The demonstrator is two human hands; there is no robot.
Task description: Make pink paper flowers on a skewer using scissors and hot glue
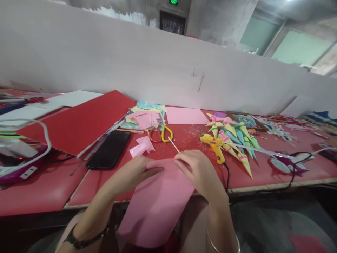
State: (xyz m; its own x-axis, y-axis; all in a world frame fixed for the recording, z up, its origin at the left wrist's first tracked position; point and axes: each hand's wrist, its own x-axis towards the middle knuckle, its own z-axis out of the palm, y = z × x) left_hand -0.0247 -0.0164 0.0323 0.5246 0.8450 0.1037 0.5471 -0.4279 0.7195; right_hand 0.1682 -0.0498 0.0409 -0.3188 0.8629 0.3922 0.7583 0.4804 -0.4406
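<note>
A sheet of pink paper (160,203) hangs from both hands over the table's front edge, its near end curling down toward my lap. My left hand (139,170) grips its top left corner, thumb laid across the paper. At the top right, my right hand (196,167) pinches the edge between thumb and fingers. A thin pale stick (173,145) pokes out just beyond the right fingers; whether they hold it I cannot tell. Scissors (160,134) with one red and one yellow handle loop lie past the hands, beside pink paper scraps (143,146).
A yellow glue gun (216,149) and a pile of pastel paper cones (237,137) lie to the right. At left are a black phone (108,149), a red board (86,121) and a purple power strip (26,168). Paper offcuts (144,117) and another pink sheet (186,116) lie along the white partition (118,66).
</note>
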